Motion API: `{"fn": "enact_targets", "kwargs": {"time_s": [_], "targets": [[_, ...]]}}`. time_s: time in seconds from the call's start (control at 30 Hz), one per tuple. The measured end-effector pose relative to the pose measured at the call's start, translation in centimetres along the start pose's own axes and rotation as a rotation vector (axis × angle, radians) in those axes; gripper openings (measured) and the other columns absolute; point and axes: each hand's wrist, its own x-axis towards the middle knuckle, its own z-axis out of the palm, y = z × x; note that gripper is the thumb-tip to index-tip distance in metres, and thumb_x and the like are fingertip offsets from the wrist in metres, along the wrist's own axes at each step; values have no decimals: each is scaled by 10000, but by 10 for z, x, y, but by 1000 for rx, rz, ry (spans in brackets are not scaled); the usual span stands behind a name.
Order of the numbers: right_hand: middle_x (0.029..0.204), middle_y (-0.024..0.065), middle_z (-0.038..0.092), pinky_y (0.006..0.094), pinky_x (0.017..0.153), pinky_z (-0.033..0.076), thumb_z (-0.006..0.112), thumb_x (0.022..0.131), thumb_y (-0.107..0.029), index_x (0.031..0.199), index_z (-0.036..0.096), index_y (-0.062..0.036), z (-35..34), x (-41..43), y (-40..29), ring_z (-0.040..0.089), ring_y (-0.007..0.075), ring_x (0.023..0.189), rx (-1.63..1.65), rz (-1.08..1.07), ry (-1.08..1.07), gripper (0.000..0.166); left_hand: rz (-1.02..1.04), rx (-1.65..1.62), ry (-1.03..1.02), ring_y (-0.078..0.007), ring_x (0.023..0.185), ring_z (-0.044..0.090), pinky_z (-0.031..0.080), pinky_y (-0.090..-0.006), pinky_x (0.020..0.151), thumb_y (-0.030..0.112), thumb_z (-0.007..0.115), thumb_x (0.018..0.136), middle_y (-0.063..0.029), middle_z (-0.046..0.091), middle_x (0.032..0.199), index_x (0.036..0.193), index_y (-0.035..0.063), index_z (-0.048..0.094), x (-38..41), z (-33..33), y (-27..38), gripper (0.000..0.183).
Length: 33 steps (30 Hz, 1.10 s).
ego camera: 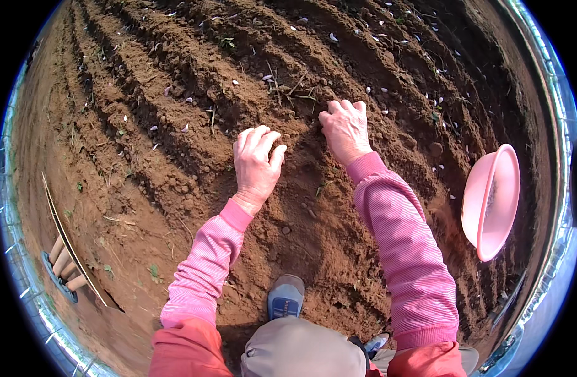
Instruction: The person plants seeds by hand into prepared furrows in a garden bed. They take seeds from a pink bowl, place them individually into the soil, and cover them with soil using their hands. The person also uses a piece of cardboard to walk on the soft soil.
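Note:
Both my hands reach out over furrowed brown soil. My left hand (258, 162) is held low over the soil with its fingers bent and the thumb apart; whether anything is in it cannot be told. Farther ahead and to the right, my right hand (346, 126) has its fingers curled down at the soil, their tips hidden. Just beyond the hands lie dry plant stalks (295, 93). Pale garlic cloves are scattered along the furrows, one clove (235, 82) ahead of my left hand and another clove (368, 89) beside my right hand.
A pink plastic basin (472, 202) stands tilted on the soil at the right. At the left is a small stool-like object with wooden legs (62, 257). My blue-grey shoe (286, 297) is on the soil below my hands. Plastic sheeting (547, 301) borders the plot.

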Motion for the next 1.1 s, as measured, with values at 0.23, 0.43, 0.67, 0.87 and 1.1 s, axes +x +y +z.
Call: {"fn": "enact_targets", "kwargs": {"time_s": [0.23,0.43,0.67,0.87,1.1], "targets": [[910,56,599,425,839,414,746,794,-187,826,670,-123,-4,-6,9,582,251,956,315,100,10,104,17,89,-129,-362,1373,408,313,-492,1144,233,732,864,-152,557,1388,1224,41,660,-2,17,-11,414],[873,41,618,406,819,428,704,849,-165,900,622,-118,-2,-5,4,617,237,902,551,121,108,108,46,105,-107,-367,1438,318,263,-512,1172,250,736,869,-139,424,1525,1338,59,590,13,25,-6,527],[847,30,667,399,817,451,689,860,-165,883,651,-126,0,26,-23,656,235,914,535,97,160,59,56,146,-283,-381,1442,308,205,-577,1175,302,722,880,-142,479,1457,1284,47,610,19,17,-15,491],[862,42,634,414,863,439,647,856,-119,878,691,-115,11,60,-43,621,227,927,51,-114,62,50,14,-147,-98,-359,1271,507,343,-500,1104,215,760,832,-147,644,1179,1145,12,670,-31,-16,24,384],[921,71,667,427,922,413,636,892,-141,877,728,-117,7,86,-51,618,222,966,-131,-194,-157,96,-61,-662,-313,-247,681,601,499,-346,606,153,755,842,-76,641,769,1023,48,691,-121,-37,87,219]]}}
